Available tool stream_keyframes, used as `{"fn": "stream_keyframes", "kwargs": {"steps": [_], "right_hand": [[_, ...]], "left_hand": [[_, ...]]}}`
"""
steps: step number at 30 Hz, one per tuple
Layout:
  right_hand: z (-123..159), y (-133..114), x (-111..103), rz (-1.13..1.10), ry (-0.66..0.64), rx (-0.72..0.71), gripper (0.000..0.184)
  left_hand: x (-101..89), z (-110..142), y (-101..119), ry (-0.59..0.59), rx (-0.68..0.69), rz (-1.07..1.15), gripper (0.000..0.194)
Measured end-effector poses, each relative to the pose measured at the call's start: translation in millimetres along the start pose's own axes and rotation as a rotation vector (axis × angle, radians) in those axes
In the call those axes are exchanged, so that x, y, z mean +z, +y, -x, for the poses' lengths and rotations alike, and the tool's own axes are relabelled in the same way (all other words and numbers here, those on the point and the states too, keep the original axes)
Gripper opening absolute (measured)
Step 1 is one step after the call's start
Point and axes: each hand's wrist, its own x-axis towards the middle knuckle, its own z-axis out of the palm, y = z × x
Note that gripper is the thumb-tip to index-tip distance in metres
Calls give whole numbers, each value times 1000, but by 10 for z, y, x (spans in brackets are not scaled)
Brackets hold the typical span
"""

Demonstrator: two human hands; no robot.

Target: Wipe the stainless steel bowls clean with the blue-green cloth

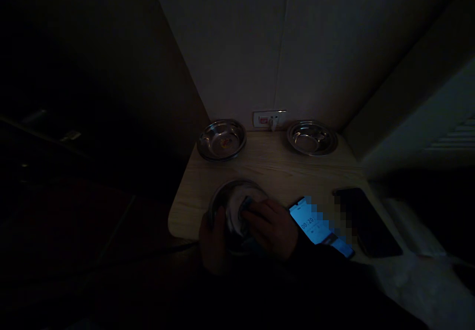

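Note:
In the dim head view a shiny metal bowl (233,191) is at the front of a small wooden table. My left hand (214,243) grips the bowl's near left rim, thumb over the inner side. Inside the bowl my right hand (270,227) is closed with fingers bunched, pressing a small dark cloth-like piece (246,203) against the metal. Most of that piece is hidden under the fingers, so its kind is unclear.
Two more metal bowls stand at the back, one left (221,142) and one right (310,138). A wall socket (269,118) holds a plug. A lit phone (315,225) and a dark phone (367,223) lie at the right of the wooden table (185,216).

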Motion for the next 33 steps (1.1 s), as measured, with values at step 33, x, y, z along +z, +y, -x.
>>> {"fn": "stream_keyframes", "kwargs": {"steps": [33], "right_hand": [[-58, -6, 9, 41, 10, 23, 19]], "left_hand": [[-2, 15, -32, 19, 6, 12, 27]]}}
